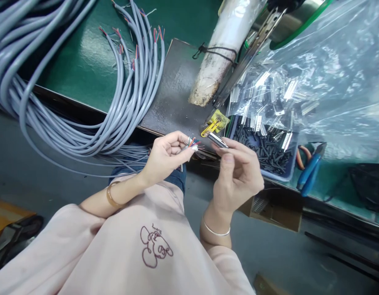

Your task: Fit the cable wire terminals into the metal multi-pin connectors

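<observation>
Between the thumb and fingers of my left hand (169,157) is the stripped end of a grey cable, its thin coloured wires (194,143) fanned out toward the right. My right hand (237,174) pinches a small metal multi-pin connector (218,140) by its right end. A short gap separates the wires from the connector. Just beyond the connector, a yellow-handled tool (212,126) lies by a yellow sponge-like piece (222,119) on a dark board (174,88). More grey cables (131,151) run behind my left hand across the lap.
A thick bundle of grey cables (81,127) with stripped ends covers the left bench. On the right, a blue tray (284,176) holds black sleeves and plastic-wrapped connectors. Pliers (311,172) lie beside it. A white wrapped roll (220,49) and solder spool (297,20) stand behind.
</observation>
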Available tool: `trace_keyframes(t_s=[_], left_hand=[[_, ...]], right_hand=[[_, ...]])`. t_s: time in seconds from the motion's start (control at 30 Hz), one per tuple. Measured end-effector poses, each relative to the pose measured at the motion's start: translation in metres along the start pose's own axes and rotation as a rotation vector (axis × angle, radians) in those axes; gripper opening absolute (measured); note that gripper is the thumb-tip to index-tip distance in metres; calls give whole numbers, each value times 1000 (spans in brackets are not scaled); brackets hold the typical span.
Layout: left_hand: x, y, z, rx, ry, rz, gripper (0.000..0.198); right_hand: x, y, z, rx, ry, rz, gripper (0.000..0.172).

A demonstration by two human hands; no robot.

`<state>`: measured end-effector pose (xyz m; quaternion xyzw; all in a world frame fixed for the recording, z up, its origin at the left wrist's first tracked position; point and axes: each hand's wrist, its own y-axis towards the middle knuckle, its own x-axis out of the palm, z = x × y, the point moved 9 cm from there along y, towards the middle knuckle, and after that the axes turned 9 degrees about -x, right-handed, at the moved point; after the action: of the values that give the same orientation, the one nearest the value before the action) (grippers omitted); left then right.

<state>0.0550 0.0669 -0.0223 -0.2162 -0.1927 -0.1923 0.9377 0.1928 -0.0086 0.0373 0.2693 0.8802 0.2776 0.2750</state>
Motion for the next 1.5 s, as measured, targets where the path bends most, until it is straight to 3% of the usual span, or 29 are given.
trace_keyframes(t_s=[0.1, 0.23, 0.43, 0.67, 0.97, 1.17, 1.37, 1.5], left_hand=[[-6, 1, 6, 47, -14, 21, 35], [-7, 3, 10, 80, -9, 16, 33], [-5, 10, 10, 65, 7, 5, 35], [-3, 15, 19, 105, -16, 27, 36], [-2, 12, 1, -31, -41, -219, 37], [-5, 10, -2, -38, -49, -250, 38], [3, 6, 0, -15, -121, -480, 33], [-8, 13, -3, -38, -111, -317, 35]], right_hand=[[-4, -2, -6, -116, -83, 59, 16], [3, -2, -16, -237, -150, 14, 15], [16, 6, -14, -224, -103, -88, 14], [17, 12, -8, -182, -78, -66, 12], [-4, 9, 6, -91, -12, 94, 10], [-3, 7, 2, -113, -11, 76, 13], [-2, 6, -1, -144, -14, 59, 14], [1, 5, -2, -125, 3, 40, 13]])
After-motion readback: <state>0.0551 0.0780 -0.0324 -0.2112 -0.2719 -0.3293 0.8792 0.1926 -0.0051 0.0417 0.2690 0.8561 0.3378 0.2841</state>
